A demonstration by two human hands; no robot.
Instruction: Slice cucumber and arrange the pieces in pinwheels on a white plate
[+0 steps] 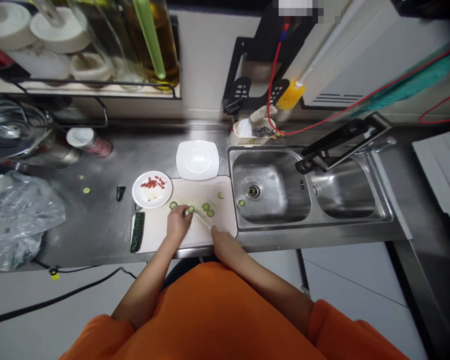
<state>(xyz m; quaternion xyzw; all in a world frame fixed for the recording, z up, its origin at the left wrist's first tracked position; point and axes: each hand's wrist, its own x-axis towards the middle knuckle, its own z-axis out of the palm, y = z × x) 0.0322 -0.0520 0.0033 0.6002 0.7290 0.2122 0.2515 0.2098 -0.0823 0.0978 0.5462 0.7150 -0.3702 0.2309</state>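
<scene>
My left hand [178,224] is over the cutting board [157,237], its fingers pinched on a cucumber slice [191,209]. In my right hand [227,246] is the handle of a knife [203,219]; its narrow blade points up and left, its tip close to the left fingertips. Several cut cucumber slices [206,206] lie scattered on the board around my hands. A longer dark green cucumber piece [137,232] rests along the board's left edge. Overlapping the board's upper left corner is a white plate [138,196] with small red pieces.
Behind the board sits a square white plate [197,159]. To the right is a double sink [272,222] with a black faucet [332,140]. A cucumber end [120,193], a fallen slice [86,190], a jar [90,142] and a plastic bag [18,220] are on the left counter.
</scene>
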